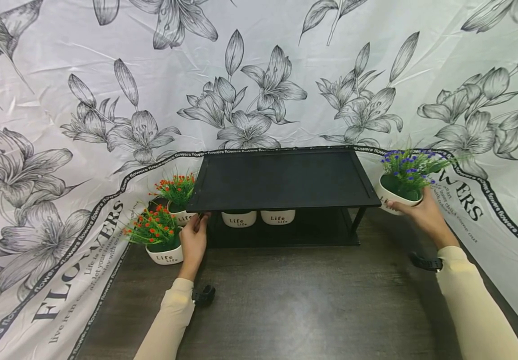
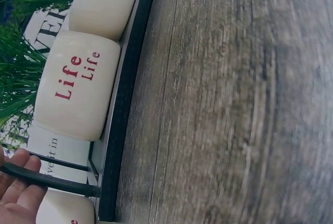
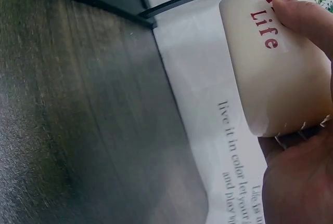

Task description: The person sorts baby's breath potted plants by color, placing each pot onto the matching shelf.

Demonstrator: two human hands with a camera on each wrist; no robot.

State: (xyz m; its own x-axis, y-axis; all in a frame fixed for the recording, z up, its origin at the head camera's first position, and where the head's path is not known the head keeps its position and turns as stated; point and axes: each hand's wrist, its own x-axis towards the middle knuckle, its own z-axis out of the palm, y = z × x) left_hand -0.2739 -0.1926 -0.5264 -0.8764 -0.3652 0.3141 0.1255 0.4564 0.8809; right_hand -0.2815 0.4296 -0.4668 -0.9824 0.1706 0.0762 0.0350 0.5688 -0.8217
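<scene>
A black two-tier shelf (image 1: 281,180) stands against the backdrop. My left hand (image 1: 194,240) grips its front left post (image 2: 57,183), with the fingers bent around it in the left wrist view. On the right, my right hand (image 1: 423,220) holds a white flowerpot (image 1: 396,197) with blue-purple flowers, thumb on its lettered front (image 3: 265,31). The pot is off the table, beside the shelf's right end. Two white pots, one (image 1: 239,219) left of the other (image 1: 278,216), sit on the lower tier; the upper tier hides their tops.
Left of the shelf stand two white pots with orange flowers, one (image 1: 164,254) in front of the other (image 1: 180,217). A dark wood-grain table (image 1: 304,300) lies under everything. White flower-printed cloth (image 1: 277,75) covers the back and sides.
</scene>
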